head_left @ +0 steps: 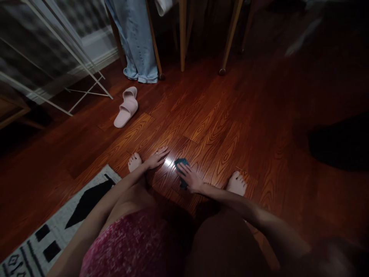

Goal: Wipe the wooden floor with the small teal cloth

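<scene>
Both my hands are down on the glossy reddish-brown wooden floor [213,134], between my bare feet. My left hand [156,158] lies flat with its fingers stretched out and nothing in it, beside a bright patch of reflected light. Under my right hand [191,178] is a dark teal cloth [181,161], bunched against the boards. The fingers of that hand extend over the cloth and hold it down. Part of the cloth is hidden beneath the palm.
Pink slippers [127,109] sit ahead on the left, near a white metal rack [86,92]. Blue jeans [140,42] hang by wooden furniture legs [182,36]. A black-and-white patterned rug [62,217] lies at left. A dark shape [343,142] stands at right.
</scene>
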Demonstrator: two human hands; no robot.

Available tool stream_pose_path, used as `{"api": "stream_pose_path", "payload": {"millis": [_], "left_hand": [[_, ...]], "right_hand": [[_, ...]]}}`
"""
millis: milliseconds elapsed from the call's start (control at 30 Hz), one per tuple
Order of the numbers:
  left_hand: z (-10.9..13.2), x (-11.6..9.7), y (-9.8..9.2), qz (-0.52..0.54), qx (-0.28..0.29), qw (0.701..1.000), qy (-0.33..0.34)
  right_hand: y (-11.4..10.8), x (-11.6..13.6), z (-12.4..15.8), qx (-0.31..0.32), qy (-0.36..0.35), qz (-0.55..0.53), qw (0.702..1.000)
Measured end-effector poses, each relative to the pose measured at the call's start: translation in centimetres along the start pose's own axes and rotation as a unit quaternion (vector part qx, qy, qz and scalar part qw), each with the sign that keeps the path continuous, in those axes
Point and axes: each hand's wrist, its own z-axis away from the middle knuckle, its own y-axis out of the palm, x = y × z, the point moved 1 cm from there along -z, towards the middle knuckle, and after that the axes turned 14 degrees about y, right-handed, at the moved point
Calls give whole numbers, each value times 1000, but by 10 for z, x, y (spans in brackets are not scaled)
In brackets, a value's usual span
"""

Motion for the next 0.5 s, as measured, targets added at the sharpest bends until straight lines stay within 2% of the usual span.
{"api": "stream_pose_path", "payload": {"millis": [100,167,200,267,367,433,500], "left_hand": [[0,-2,-1,-1,2,1000,-2],[-1,-2,-2,0,3,1000,-2],[-1,-3,-2,0,3,1000,-2],[-1,-3,-2,-1,3,1000,-2],[-1,-2,0,1,0,1000,0],[-1,-1,0,2,-2,1000,1],[-1,0,1,4,-2,1000,1]], "right_hand": [[12,18,1,78,-217,1,973],[15,26,-3,105,-284,1,953],[13,26,-6,108,-282,2,953],[7,22,-12,96,-220,10,971],[-8,3,-17,38,-50,14,998],[-16,-10,-14,-16,63,-2,998],[-19,-18,-8,-53,129,-20,990]]}}
